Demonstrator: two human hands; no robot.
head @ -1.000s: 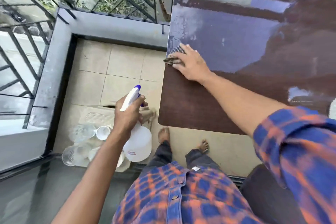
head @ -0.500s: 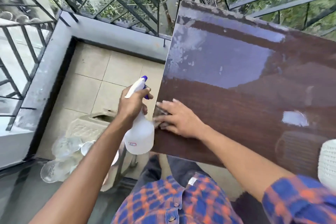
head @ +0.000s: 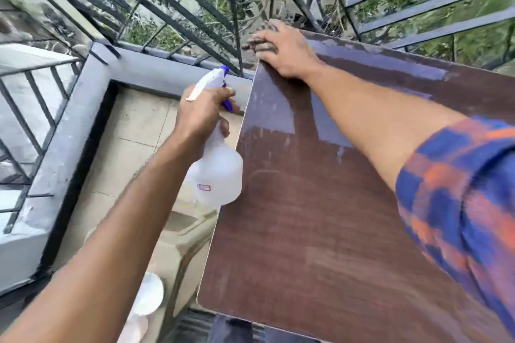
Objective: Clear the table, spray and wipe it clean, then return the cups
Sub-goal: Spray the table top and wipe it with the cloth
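Nearest to us, low on the left, a white cup [head: 149, 296] sits blurred on the pale stool [head: 184, 234] beside the desk [head: 320, 231]; half a second ago more of the glassware showed there, and now only this edge is in view. Our plaid sleeve [head: 457, 198] fills the near right.

Moving up, our left hand [head: 199, 117] is clenched around the neck of the white spray bottle [head: 217, 175], grasping it firmly, a finger at the purple trigger. The bottle hangs just off the desk's left edge, over the tiled floor [head: 133, 142], about where it was a moment ago. There is a small red-outlined label on its belly, but the writing is too blurred for us to read.

The big change is at the far end. Our right hand [head: 281, 50], which was pressed flat at the near left edge half a second ago, has swept all the way to the far left corner of the desk. It presses down on a dark cloth [head: 257, 46], fingers spread over it, the cloth poking out past the corner. Wet, shiny streaks lie along the desk's far part. Beyond it stands the black railing [head: 234, 8].
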